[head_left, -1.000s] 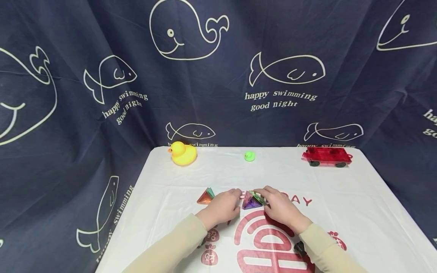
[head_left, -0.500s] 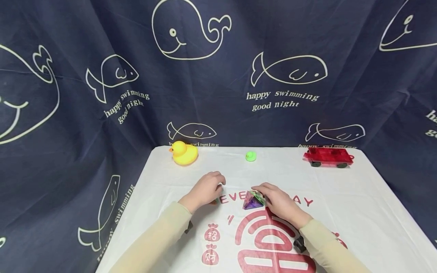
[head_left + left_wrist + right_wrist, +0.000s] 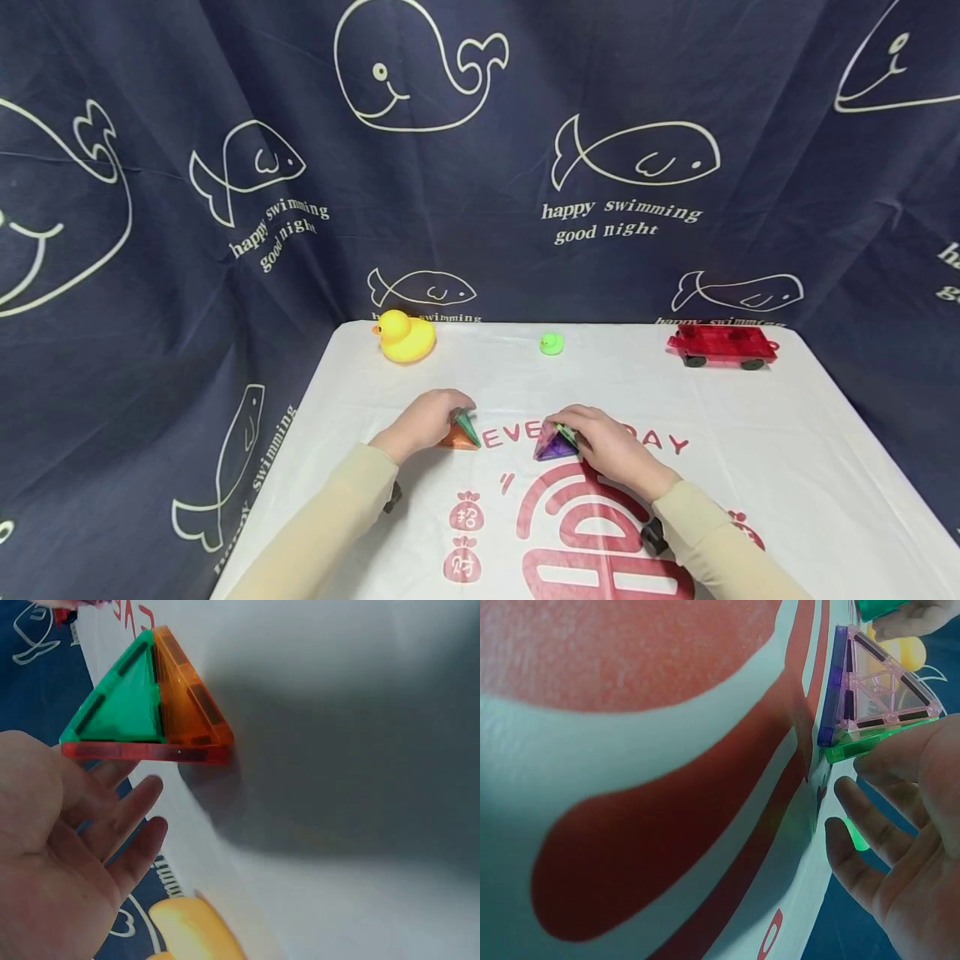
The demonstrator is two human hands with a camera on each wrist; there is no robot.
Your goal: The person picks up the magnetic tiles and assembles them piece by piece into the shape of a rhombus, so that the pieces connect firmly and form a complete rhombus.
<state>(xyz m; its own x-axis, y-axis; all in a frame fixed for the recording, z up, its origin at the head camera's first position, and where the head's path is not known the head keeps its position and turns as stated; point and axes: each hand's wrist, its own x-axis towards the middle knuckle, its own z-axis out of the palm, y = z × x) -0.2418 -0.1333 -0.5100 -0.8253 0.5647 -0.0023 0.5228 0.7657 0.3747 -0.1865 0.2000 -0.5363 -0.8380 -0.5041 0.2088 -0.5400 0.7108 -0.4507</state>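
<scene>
Two small pyramids of magnetic tiles stand on the white tabletop. The left hand (image 3: 427, 418) reaches over the orange, green and red pyramid (image 3: 161, 709) and holds it near its tip. Its other fingers (image 3: 129, 847) are spread loosely beside the red side, and the thumb is mostly hidden. The right hand (image 3: 607, 442) holds the purple, pink and green pyramid (image 3: 885, 686) from its right side, with a finger against the green tile. Its remaining fingers (image 3: 877, 832) hang free, and part of the grip is hidden. A gap separates the two pyramids.
At the back of the white-covered table (image 3: 352, 392) sit a yellow duck (image 3: 406, 337), a small green duck (image 3: 552, 343) and a red wheeled car base (image 3: 723, 346). A dark blue patterned curtain (image 3: 480, 208) hangs behind the table.
The left hand has moved left from between the pyramids, passed over the orange one and taken hold of it; that pyramid is slightly turned. The right hand stays at the purple one.
</scene>
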